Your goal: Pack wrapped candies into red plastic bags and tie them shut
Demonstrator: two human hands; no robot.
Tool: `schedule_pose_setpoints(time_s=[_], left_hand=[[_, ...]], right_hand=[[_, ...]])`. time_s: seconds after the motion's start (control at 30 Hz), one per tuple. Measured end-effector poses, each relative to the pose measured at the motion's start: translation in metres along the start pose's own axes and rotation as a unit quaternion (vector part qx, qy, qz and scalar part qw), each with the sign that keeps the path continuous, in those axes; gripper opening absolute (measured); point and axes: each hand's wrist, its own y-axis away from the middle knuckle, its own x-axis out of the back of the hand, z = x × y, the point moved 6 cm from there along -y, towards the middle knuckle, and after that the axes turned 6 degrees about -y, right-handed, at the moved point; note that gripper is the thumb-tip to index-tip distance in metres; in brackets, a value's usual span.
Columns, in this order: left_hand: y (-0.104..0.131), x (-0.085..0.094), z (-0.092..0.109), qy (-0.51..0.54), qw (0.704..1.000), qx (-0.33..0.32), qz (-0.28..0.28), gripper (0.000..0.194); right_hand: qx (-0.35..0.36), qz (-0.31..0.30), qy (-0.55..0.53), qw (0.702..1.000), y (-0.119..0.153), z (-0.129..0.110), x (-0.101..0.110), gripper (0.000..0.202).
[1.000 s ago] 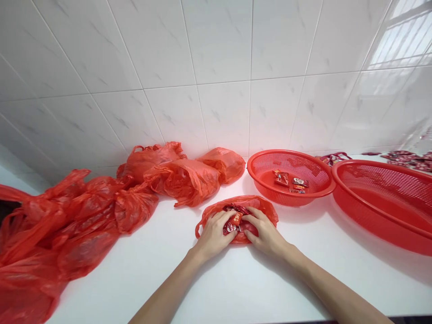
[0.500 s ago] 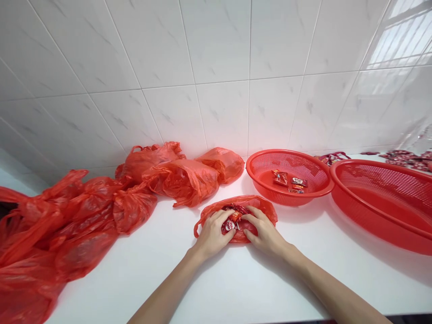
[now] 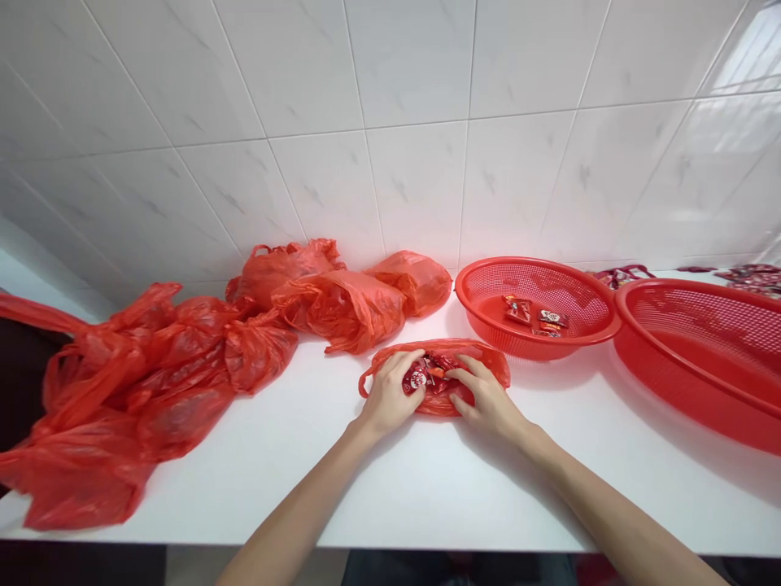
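Observation:
A red plastic bag (image 3: 501, 370) lies on the white table with its mouth spread open. Several small red snack packets (image 3: 440, 363) are bunched inside it. My left hand (image 3: 390, 397) reaches in from the left, thumb and fingers curled round a dark red packet with a white label (image 3: 417, 380). On the other side, my right hand (image 3: 490, 400) has its fingers apart at the bag's right half. Its fingertips are beside an orange-and-red packet (image 3: 437, 373); whether they touch it I cannot tell.
A round red mesh basket (image 3: 473, 313) with several packets stands behind on the right, beside a larger red basket (image 3: 695, 370). Knotted red bags (image 3: 183, 366) crowd the left side. More packets (image 3: 753, 278) lie by the tiled wall (image 3: 415, 179). The table's front edge (image 3: 366, 545) shows.
The view has tilted down and shifted slightly left, so the table's front edge shows. Both hands stay in the bag; the packets between them have moved slightly and an orange one is less visible.

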Motion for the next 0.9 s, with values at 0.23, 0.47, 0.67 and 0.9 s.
schedule_pose_setpoints(time_s=[0.23,0.47,0.67,0.9], left_hand=[[-0.004,0.016,-0.013,-0.039,0.997,0.032,0.051,0.047],[-0.003,0.005,-0.013,-0.018,0.999,0.023,-0.016,0.025],[0.000,-0.005,-0.005,0.012,0.999,-0.012,-0.050,0.028],[0.000,-0.017,-0.003,-0.021,0.996,-0.024,-0.079,0.034]], right_hand=[[-0.022,0.013,0.022,0.999,-0.002,0.001,0.009,0.033],[-0.005,0.006,0.043,0.999,-0.003,0.001,0.007,0.026],[-0.013,0.024,0.030,0.999,-0.003,0.006,0.007,0.037],[-0.015,0.094,0.022,0.995,-0.003,0.010,0.017,0.041]])
